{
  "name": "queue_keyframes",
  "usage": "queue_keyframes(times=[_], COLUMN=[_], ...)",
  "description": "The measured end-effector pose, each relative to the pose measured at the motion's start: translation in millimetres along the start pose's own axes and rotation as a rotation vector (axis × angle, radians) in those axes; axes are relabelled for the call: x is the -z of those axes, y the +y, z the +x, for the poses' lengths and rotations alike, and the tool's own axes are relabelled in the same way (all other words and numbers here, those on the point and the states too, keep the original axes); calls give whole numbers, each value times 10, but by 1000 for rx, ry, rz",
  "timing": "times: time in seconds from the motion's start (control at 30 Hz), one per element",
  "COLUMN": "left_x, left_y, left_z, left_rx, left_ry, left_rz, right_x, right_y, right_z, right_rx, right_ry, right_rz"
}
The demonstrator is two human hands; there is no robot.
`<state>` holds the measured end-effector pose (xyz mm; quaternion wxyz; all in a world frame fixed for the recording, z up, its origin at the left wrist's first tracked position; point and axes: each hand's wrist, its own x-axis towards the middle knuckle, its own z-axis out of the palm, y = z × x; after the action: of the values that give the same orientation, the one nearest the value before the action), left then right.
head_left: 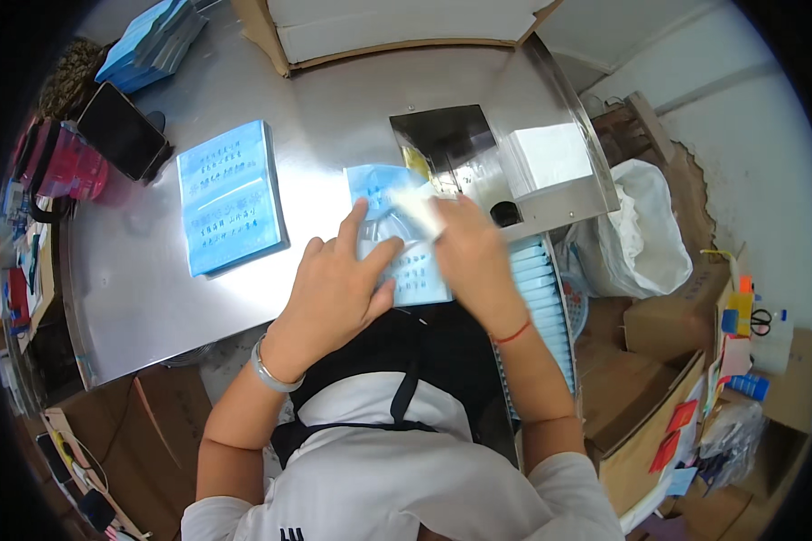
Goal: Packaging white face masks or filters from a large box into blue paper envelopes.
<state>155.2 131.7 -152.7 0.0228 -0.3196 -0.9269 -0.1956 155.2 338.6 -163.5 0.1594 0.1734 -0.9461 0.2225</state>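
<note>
A light blue printed packet [415, 281] with a clear middle lies at the near edge of the metal table, in front of me. My left hand [334, 287] rests on its left side, fingers spread and nothing gripped. Over the packet's right part, my right hand [474, 257] is closed on a white flat piece [415, 212]; motion blurs both, so its exact kind is unclear. To the left lies a neat stack of blue printed packets [230, 200]. A stack of white sheets [550, 158] sits beyond my right hand.
A dark square panel [442, 135] and a black round thing [505, 214] are right of centre. Below the table's right edge, blue packets [537, 279] stand in a row. A white bag [641, 236] hangs open. A phone [122, 131] and pink jug [74, 167] stand left.
</note>
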Motion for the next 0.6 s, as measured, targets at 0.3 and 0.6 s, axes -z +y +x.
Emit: queue_keyframes(times=[0.3,0.6], left_x=[-173,1031], left_y=[-168,648], left_z=[97,-143], left_rx=[-6,-215], left_ry=[87,473], left_rz=[-214,-553], right_x=[-99,-264], right_y=[-307,260], right_z=[-200,548], right_rx=[177,-76], right_ry=[107,31], right_rz=[-163,-250])
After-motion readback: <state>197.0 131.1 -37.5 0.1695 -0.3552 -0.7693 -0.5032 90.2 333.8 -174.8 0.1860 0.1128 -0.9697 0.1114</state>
